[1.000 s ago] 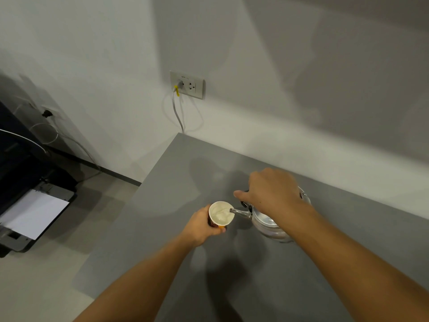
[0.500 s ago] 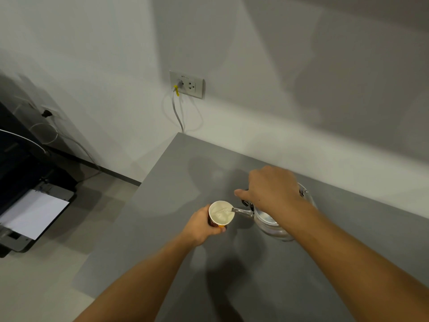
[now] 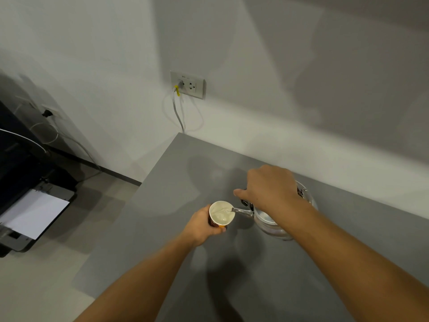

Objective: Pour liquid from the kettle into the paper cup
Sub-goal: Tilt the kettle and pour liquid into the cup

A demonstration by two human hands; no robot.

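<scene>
Two hands work above the grey tabletop (image 3: 176, 182): left hand (image 3: 202, 225) wraps the paper cup (image 3: 221, 213), right hand (image 3: 270, 189) grips the tilted kettle (image 3: 267, 220), its spout over the cup's rim.

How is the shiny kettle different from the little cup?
The kettle is silvery metal, while the paper cup is white inside with an orange-brown outside. The kettle is plainly bigger than the cup. The kettle is tipped, its spout over the cup's rim, while the cup stands about upright. The right hand grips the kettle from above; the left hand wraps the cup's side. Both are held over the grey table.
</scene>
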